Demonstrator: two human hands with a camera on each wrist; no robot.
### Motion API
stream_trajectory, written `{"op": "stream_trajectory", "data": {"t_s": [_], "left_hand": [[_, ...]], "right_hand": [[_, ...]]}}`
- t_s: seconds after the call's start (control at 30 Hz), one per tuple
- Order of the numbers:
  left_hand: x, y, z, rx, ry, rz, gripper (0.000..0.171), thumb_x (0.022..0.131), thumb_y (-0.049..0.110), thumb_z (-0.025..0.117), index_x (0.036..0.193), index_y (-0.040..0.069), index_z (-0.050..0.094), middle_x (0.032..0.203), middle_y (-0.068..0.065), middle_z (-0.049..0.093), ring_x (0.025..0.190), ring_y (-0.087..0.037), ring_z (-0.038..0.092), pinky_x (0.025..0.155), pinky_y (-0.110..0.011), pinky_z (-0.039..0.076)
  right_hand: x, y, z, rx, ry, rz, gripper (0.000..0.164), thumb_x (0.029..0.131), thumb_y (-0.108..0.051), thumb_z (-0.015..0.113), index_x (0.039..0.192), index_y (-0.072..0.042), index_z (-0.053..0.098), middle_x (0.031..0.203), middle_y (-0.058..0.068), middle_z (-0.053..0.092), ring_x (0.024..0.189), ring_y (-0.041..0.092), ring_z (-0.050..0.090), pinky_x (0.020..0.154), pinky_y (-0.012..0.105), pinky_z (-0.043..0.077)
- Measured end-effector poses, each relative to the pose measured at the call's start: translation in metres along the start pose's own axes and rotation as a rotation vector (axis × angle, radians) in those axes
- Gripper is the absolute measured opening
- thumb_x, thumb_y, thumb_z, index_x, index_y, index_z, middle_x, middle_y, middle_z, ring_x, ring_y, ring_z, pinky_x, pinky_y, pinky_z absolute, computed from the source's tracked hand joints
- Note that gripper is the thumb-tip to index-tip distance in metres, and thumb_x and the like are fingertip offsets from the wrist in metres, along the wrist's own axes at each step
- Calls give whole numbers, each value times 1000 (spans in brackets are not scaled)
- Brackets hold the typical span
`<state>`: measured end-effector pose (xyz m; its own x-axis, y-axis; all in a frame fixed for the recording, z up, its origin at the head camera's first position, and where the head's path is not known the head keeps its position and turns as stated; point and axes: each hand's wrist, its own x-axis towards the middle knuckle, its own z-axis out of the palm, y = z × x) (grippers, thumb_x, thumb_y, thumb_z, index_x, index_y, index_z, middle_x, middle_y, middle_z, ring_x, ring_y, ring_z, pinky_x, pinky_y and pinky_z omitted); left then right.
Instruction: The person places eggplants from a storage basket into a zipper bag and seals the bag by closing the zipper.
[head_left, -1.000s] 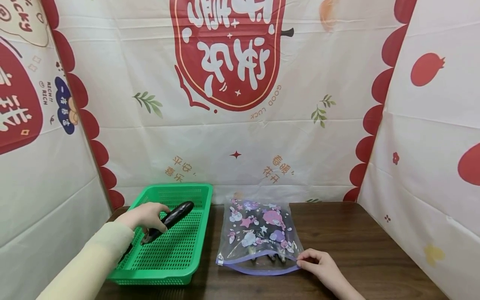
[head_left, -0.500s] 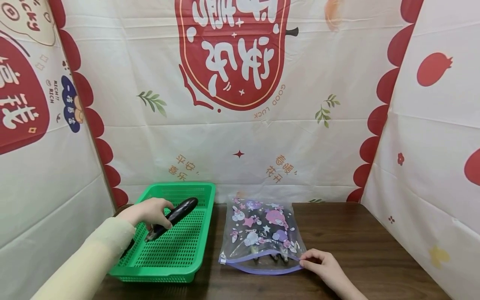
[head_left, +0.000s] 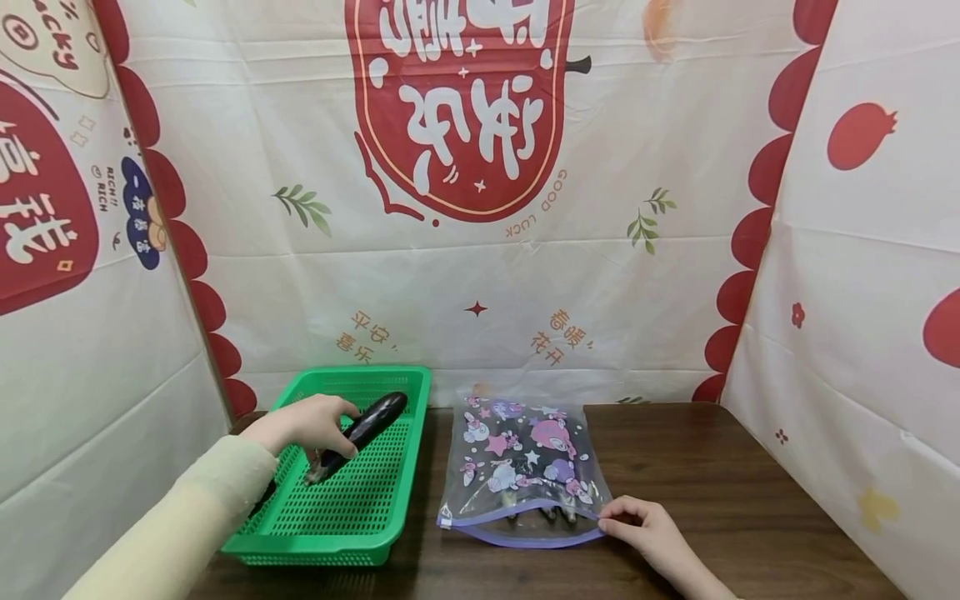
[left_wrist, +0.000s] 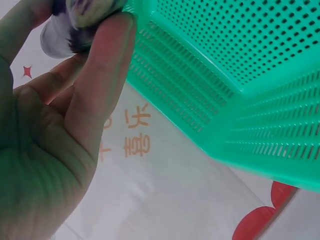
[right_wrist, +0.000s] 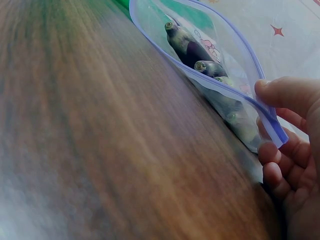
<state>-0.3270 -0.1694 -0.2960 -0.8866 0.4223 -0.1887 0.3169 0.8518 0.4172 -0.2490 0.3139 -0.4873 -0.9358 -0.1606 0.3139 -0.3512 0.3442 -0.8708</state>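
My left hand grips a dark purple eggplant over the green basket, its stem end pointing toward me. In the left wrist view, thumb and fingers wrap the eggplant's pale stem end. To the right lies a clear zip bag printed with pink and purple cartoon figures, its purple-edged mouth gaping toward me. My right hand pinches the right corner of that mouth. Several eggplants lie inside the bag, stem ends at the opening. The bag's slider sits at the left corner.
Another dark eggplant lies at the basket's left side, partly hidden by my left arm. Both containers stand on a brown wooden table. Printed white cloth walls it at the back and both sides.
My left hand has shifted right and slightly up with the eggplant, still above the basket. The right hand keeps its pinch on the bag's corner.
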Motion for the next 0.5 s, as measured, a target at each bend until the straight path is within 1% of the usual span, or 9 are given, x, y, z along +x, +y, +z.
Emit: {"op": "stream_trajectory", "data": {"t_s": [0.1, 0.17, 0.27, 0.37, 0.5], "left_hand": [[1, 4, 0, -4, -5, 16, 64, 81, 20, 77, 135, -2, 52, 98, -8, 60, 50, -21, 60, 50, -34, 52], [1, 6, 1, -9, -9, 18, 64, 81, 21, 77, 136, -2, 51, 90, -5, 60, 50, -21, 61, 50, -34, 52], [2, 9, 2, -14, -18, 25, 65, 82, 21, 77, 137, -2, 50, 85, -4, 61, 50, -22, 60, 50, -34, 52], [2, 12, 3, -24, -26, 21, 66, 82, 22, 77, 137, -1, 50, 87, -5, 61, 51, -21, 60, 50, -34, 52], [2, 18, 3, -40, -39, 23, 66, 82, 22, 78, 137, 0, 50, 94, -7, 62, 52, -21, 61, 51, -34, 52]], "right_hand": [[0, -1, 0, -3, 5, 3, 4, 85, -1, 69, 88, -3, 71, 84, -4, 67, 76, 4, 57, 65, 24, 46], [0, -2, 0, -6, 7, 4, 3, 85, -2, 70, 88, -3, 71, 83, -4, 67, 75, 4, 56, 65, 24, 46], [1, -2, 1, -8, 10, 8, 3, 85, -3, 70, 88, -4, 71, 82, -3, 67, 75, 4, 56, 64, 24, 46], [1, -3, 1, -8, 5, 8, 3, 85, -3, 70, 88, -4, 71, 82, -2, 66, 74, 4, 56, 64, 24, 46], [0, -3, 0, -6, 0, 11, 3, 86, -3, 70, 89, -3, 71, 82, -2, 66, 74, 4, 56, 64, 24, 46]]}}
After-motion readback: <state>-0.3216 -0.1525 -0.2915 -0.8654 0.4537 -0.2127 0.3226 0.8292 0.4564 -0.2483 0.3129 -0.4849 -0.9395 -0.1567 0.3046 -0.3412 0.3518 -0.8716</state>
